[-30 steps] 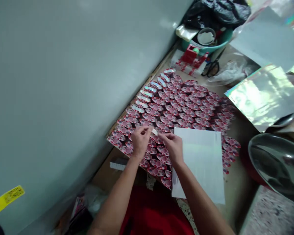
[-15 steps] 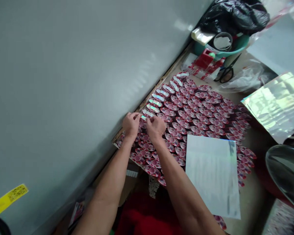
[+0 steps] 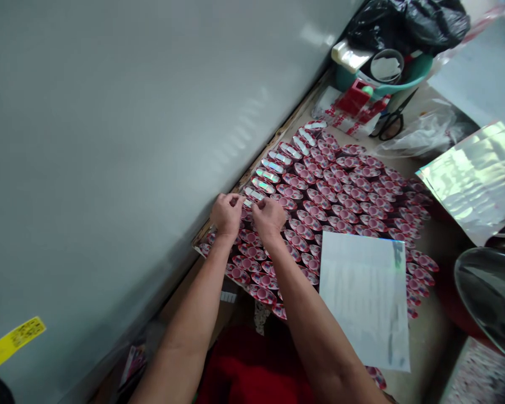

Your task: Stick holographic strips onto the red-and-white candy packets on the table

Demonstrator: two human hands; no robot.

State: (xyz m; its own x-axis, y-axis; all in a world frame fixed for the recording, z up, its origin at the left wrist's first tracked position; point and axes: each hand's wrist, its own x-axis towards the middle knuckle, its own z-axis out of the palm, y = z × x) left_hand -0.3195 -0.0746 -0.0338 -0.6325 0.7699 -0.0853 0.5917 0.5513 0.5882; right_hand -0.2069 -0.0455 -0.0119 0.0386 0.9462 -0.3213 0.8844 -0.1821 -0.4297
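Observation:
My left hand point(image 3: 227, 216) is closed in a pinch at the left edge of the table, near the wall. A small shiny silvery strip point(image 3: 247, 202) shows between its fingertips and those of my right hand point(image 3: 270, 217), also pinched. The strip lies over one of the red-and-pink oval pieces, whose surface is partly hidden by my hands. Above them, a row of ovals point(image 3: 268, 175) bears similar shiny strips. Many bare patterned ovals point(image 3: 318, 199) lie in rows to the right. A white sheet with faint lines point(image 3: 362, 297) rests over some of them.
A grey wall point(image 3: 130, 112) borders the table on the left. Farther back are a red tape dispenser point(image 3: 356, 101), black scissors point(image 3: 391, 120), a green basin point(image 3: 421, 70) and a black plastic bag point(image 3: 433, 25). Shiny sheets point(image 3: 475, 179) and a dark glossy rounded object point(image 3: 492, 297) are at right.
Both hands stay almost in place over the same oval, fingertips still at the strip. The strip's glint has turned from greenish to whitish. The view has shifted slightly.

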